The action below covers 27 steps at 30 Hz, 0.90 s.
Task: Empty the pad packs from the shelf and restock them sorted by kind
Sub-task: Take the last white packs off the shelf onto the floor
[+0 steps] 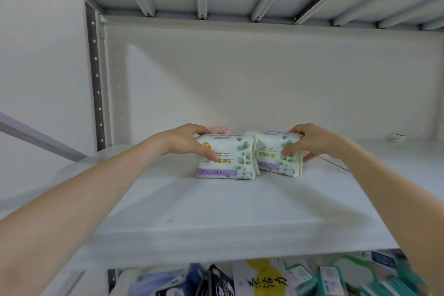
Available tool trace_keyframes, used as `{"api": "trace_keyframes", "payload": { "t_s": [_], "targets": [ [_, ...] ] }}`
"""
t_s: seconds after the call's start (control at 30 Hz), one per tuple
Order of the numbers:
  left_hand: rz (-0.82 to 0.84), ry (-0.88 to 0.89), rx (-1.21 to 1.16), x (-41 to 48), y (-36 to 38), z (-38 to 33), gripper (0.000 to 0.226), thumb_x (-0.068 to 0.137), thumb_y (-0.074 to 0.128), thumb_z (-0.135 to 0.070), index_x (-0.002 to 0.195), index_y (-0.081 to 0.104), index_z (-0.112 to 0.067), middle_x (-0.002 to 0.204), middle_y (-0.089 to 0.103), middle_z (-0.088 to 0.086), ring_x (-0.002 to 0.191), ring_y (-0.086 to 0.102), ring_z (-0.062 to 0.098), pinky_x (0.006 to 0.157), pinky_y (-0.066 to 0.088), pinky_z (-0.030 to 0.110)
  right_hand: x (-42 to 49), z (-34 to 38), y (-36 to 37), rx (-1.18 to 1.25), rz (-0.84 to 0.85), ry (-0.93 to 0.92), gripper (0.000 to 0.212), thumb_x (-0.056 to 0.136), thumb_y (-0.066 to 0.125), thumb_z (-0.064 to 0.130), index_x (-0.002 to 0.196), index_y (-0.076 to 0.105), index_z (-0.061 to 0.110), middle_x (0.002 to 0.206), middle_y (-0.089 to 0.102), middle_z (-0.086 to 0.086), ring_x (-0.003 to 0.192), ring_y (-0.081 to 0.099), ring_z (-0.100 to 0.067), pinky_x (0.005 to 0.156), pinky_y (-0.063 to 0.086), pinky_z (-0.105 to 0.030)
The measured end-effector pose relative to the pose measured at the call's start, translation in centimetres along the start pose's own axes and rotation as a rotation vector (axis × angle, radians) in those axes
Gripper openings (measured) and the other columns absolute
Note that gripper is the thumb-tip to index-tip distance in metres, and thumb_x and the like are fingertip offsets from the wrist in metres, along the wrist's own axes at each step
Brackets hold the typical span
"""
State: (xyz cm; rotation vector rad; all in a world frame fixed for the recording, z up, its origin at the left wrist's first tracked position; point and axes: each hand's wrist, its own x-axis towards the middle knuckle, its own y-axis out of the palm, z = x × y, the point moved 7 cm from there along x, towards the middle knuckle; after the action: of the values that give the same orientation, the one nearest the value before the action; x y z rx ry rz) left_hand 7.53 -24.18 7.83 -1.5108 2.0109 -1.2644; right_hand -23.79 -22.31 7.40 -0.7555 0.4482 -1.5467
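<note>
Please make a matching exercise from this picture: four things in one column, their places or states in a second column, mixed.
Things: 1 left hand; 2 right hand; 3 pink pack; 4 black cable.
Places: A behind the left leaf pack; B grips the right leaf pack; C on the shelf by the right wrist; D grips the left leaf pack.
Pairs: 1-D; 2-B; 3-A; 4-C.

Packs (225, 156): glossy plastic film, smooth. Shelf (216, 202): white painted metal, smooth, slight sheen. Upright (96, 79): bare grey perforated metal, matt.
</note>
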Motion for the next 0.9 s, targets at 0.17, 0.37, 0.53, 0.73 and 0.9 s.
{"api": "trace_keyframes", "payload": {
  "t_s": [0.17, 0.37, 0.53, 0.73, 0.9],
  "targets": [
    [-0.040, 0.000, -0.036, -4.4, 0.7, -2.6, 0.058, 0.056, 0.092, -0.034, 0.106, 0.063, -0.031, 0.109, 0.065, -0.013, 0.096, 0.062, 0.001, 0.073, 0.046, 0.016, -4.5, 0.3, -0.9, 0.042, -0.079, -0.053, 0.049, 0.062, 0.088, 0.017, 0.104, 0.063, 0.013, 0.095, 0.071, -0.006, 0.083, 0.071, -0.020, 0.066, 0.061, -0.036],
    [-0.291, 0.002, -0.080, -10.7, 1.3, -6.3, 0.065, 0.044, 0.095, -0.040, 0.100, 0.065, -0.032, 0.099, 0.068, -0.014, 0.092, 0.064, 0.002, 0.070, 0.048, 0.019, -10.4, 0.0, -2.4, 0.162, -0.196, -0.144, 0.051, 0.063, 0.087, 0.023, 0.106, 0.063, 0.014, 0.103, 0.069, -0.007, 0.095, 0.067, -0.024, 0.074, 0.061, -0.042],
    [-0.489, -0.040, -0.138, -15.7, 2.3, -9.4, 0.070, 0.041, 0.095, -0.044, 0.103, 0.065, -0.029, 0.106, 0.063, -0.014, 0.099, 0.060, 0.008, 0.076, 0.047, 0.024, -15.4, -0.6, -4.7, 0.307, -0.277, -0.212, 0.049, 0.063, 0.086, 0.018, 0.106, 0.063, 0.016, 0.102, 0.068, -0.006, 0.091, 0.068, -0.024, 0.077, 0.060, -0.046],
    [-0.612, -0.054, -0.243, -21.2, 4.0, -12.6, 0.070, 0.047, 0.095, -0.037, 0.108, 0.065, -0.021, 0.108, 0.067, -0.008, 0.101, 0.062, 0.011, 0.085, 0.049, 0.027, -20.5, -1.1, -7.2, 0.433, -0.316, -0.213, 0.056, 0.061, 0.088, 0.021, 0.110, 0.061, 0.016, 0.103, 0.068, -0.003, 0.091, 0.069, -0.022, 0.075, 0.061, -0.042],
    [-0.650, -0.041, -0.377, -25.9, 5.9, -14.3, 0.065, 0.046, 0.093, -0.039, 0.103, 0.066, -0.023, 0.101, 0.067, -0.013, 0.089, 0.062, -0.005, 0.070, 0.046, 0.011, -25.3, -2.3, -7.4, 0.517, -0.294, -0.205, 0.057, 0.062, 0.087, 0.021, 0.112, 0.061, 0.016, 0.101, 0.070, -0.001, 0.087, 0.071, -0.019, 0.073, 0.061, -0.041]
  ]
}}
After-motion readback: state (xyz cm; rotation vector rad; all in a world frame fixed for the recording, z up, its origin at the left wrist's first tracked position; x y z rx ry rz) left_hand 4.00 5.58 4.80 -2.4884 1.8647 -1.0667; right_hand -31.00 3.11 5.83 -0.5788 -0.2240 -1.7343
